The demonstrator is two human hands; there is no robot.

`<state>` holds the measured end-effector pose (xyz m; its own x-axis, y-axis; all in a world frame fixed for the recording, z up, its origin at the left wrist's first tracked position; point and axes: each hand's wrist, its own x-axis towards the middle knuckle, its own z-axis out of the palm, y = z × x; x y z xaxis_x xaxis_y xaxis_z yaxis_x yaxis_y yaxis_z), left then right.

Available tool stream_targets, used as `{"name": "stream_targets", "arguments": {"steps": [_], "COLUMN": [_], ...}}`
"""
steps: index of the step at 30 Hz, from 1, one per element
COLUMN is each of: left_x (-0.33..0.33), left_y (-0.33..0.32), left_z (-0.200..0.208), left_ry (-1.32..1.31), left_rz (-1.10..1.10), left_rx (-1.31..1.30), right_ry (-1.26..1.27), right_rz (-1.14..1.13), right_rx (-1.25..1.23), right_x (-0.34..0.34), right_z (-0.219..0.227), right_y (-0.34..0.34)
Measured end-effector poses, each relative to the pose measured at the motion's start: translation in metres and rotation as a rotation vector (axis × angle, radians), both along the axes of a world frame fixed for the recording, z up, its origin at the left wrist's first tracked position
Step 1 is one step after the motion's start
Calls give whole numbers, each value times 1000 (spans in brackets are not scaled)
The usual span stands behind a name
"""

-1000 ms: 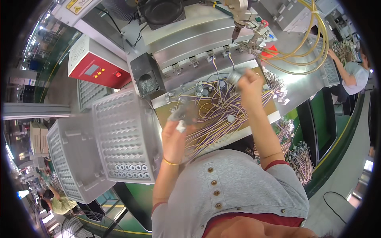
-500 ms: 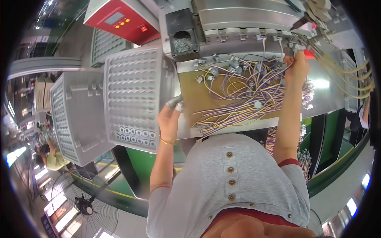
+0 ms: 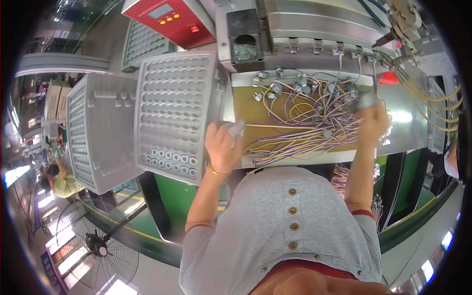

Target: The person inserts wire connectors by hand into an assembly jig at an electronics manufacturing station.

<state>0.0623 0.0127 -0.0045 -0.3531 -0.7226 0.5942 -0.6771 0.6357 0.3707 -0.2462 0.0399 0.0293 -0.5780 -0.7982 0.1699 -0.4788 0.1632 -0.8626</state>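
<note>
My left hand point(image 3: 224, 147) is closed at the left edge of the work board, its fingertips wrapped in pale covers. They pinch the left end of a yellow wire point(image 3: 275, 126) stretched toward the right. Over the right end of the wire pile point(image 3: 314, 105) is my right hand point(image 3: 373, 120), smeared by motion. A blurred grey patch shows at its fingertips, and I cannot tell whether that is a part or finger covers. Purple, yellow and white wires with small round grey metal parts point(image 3: 276, 89) lie tangled on the brown board point(image 3: 242, 105).
Behind the board runs a metal fixture with small clips point(image 3: 317, 46), some with wires hanging down. A black box of small metal bits point(image 3: 247, 51) and a red control box point(image 3: 169, 19) stand back left. At left is a white tray point(image 3: 172, 105) with several ring-shaped parts; hoses point(image 3: 427, 83) hang right.
My right hand has come away from the clip row, nearer to me, and a wire now hangs there. My left hand has moved right and closed on a wire end. The view has shifted slightly.
</note>
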Motion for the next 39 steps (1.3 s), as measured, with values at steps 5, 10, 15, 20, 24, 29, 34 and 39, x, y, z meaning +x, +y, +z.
{"name": "stream_targets", "arguments": {"steps": [5,10,15,20,24,29,34,39], "left_x": [-12,68,231,230,174,22,-41,-54], "left_y": [2,-5,31,34,19,4,10,11], "left_z": [36,12,-70,-54,-27,22,36,37], "left_ry": [-33,-32,-405,-456,524,1316,1177,1167], "left_rz": [-80,367,1110,1078,738,-68,-266,-317], "left_rx": [-132,89,261,365,413,959,1145,1157], "right_ry": [58,-132,100,102,-81,-209,-205,-279], "right_rz": [844,948,904,756,796,800,777,775], "right_rx": [-119,86,-168,-216,-73,-33,-70,-135], "right_x": [103,92,80,93,95,96,91,87], "right_z": [-3,5,25,12,4,6,17,19], "right_y": [-9,-17,-18,-19,-22,-20,-16,-15]}}
